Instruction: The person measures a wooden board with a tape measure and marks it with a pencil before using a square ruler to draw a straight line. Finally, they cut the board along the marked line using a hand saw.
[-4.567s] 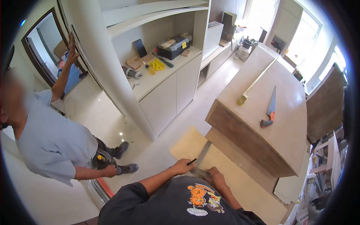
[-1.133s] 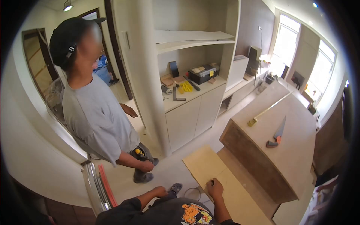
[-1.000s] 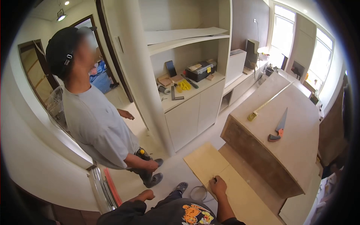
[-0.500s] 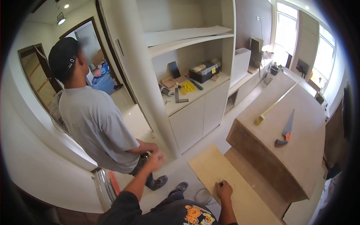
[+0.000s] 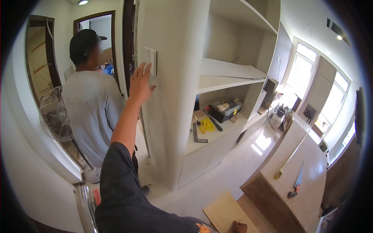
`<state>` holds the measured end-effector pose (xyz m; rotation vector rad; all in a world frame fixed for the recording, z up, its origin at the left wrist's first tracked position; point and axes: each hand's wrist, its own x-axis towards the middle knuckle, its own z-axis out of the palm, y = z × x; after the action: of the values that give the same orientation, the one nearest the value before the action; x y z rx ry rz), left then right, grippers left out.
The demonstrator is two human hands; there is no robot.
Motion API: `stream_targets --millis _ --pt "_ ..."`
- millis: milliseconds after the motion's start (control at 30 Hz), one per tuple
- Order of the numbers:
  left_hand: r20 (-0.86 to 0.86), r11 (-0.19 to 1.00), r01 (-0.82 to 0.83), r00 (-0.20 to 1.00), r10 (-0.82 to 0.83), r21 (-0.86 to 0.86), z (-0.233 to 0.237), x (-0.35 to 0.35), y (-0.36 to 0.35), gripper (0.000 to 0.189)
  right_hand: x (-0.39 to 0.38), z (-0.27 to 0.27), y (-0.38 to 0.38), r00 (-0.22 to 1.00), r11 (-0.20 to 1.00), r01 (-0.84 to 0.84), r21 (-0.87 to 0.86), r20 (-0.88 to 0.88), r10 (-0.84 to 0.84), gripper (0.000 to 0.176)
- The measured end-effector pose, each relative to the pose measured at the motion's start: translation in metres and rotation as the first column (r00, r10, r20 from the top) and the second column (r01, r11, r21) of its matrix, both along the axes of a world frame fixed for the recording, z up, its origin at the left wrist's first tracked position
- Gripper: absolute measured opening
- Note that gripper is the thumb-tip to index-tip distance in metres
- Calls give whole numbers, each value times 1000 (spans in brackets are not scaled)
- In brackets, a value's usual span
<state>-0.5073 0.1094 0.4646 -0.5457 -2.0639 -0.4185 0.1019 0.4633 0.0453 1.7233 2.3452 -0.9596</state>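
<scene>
My left hand (image 5: 141, 83) is raised with its fingers spread, in front of or against the wall beside a white switch plate (image 5: 152, 62); whether it touches cannot be told. Nothing is in it. Low in the view, my right hand (image 5: 237, 226) is at the pale wooden board (image 5: 223, 209). Its fingers are closed round a small dark thing, perhaps a pencil, too small to name surely. The lower part of this hand is cut off by the frame's edge.
A person (image 5: 91, 105) in a grey shirt and black cap stands at left by a fan (image 5: 58, 112). Shelves (image 5: 233, 82) hold a toolbox (image 5: 224, 110), yellow gloves (image 5: 208, 124) and a square (image 5: 199, 136). A handsaw (image 5: 297, 182) and tape measure (image 5: 278, 174) lie on a large wooden piece (image 5: 311, 163).
My left hand has risen from low beside the person to the wall by the switch plate, its fingers now spread. The view has turned, and the board and my right hand sit lower in it.
</scene>
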Motion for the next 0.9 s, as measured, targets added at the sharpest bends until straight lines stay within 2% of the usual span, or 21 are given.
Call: stream_targets --millis 200,267,367,567,667,767,900 --pt "-113 970 49 991 -77 -237 44 -47 -11 106 0 -31 1 986 991 134 -17 -97 -136 43" --pt "-72 965 83 992 -104 -250 50 -52 -13 109 -2 -23 -4 990 992 127 7 -59 -127 44" --pt "-60 956 110 990 -131 -272 56 -53 -16 110 -21 32 -27 995 994 103 21 7 -103 46" --pt "-72 951 66 993 -92 -301 64 -53 -12 107 -14 6 -15 981 978 195 -70 0 -196 55" --pt "-86 952 23 995 -51 -307 64 -50 -7 105 -24 39 -31 991 990 134 39 3 -134 58" --pt "-111 952 -1 993 -35 -305 63 -47 -8 104 -29 57 -35 990 990 137 -37 21 -136 58" --pt "-110 955 -7 994 -27 -296 63 -46 -6 102 -19 33 -29 996 995 79 64 37 -81 57"
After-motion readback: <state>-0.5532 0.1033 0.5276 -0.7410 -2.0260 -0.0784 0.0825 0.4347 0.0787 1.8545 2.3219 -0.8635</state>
